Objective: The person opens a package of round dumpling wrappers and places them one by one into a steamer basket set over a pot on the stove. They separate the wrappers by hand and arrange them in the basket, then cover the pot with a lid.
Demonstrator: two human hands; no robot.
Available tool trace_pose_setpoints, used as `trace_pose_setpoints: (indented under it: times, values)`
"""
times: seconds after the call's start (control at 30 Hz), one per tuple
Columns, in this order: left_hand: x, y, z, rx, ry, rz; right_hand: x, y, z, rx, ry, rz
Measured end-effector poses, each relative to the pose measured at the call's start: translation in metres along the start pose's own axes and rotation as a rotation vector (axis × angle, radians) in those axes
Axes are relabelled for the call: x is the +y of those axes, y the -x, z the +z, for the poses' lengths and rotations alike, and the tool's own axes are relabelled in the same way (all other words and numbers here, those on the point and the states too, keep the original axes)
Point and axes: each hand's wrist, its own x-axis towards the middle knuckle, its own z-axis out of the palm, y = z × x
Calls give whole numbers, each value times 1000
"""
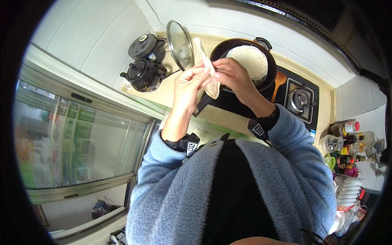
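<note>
Between the fingertips of both my hands is a thin, pale flatbread [212, 89], folded or rolled into a narrow strip that hangs slantwise. My left hand [192, 82] pinches it from the left, and my right hand [231, 74] grips it from the right. Just beyond my right hand, a dark wok [216, 51] sits on the black gas hob [235, 105]. A round, pale flatbread [248, 58] lies inside the wok over what looks like a rack. My right forearm passes in front of the wok's near side.
A glass lid [180, 46] leans upright left of the wok, near a black kettle [144, 75] and a dark lidded pot [147, 47]. A wooden spatula [278, 84] rests beside the bare burner [298, 99]. Bottles and jars [346, 144] and stacked plates [349, 191] stand at right.
</note>
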Motion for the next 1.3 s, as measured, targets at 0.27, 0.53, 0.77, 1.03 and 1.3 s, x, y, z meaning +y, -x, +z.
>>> trace_pose_setpoints:
  times: [0.27,0.53,0.77,1.03,1.3]
  values:
    - [4,1,7,-2,16,2,2,0,-4,39,-72,17]
    - [0,5,12,-77,-239,253,2,1,-4,34,-103,-30]
    - [1,9,16,-95,-438,404,8,1,-7,20,-133,-81]
    - [0,13,17,-50,-387,402,11,3,-10,23,-326,11]
    - [-4,15,15,-49,-299,405,13,1,-8,-10,-203,-80]
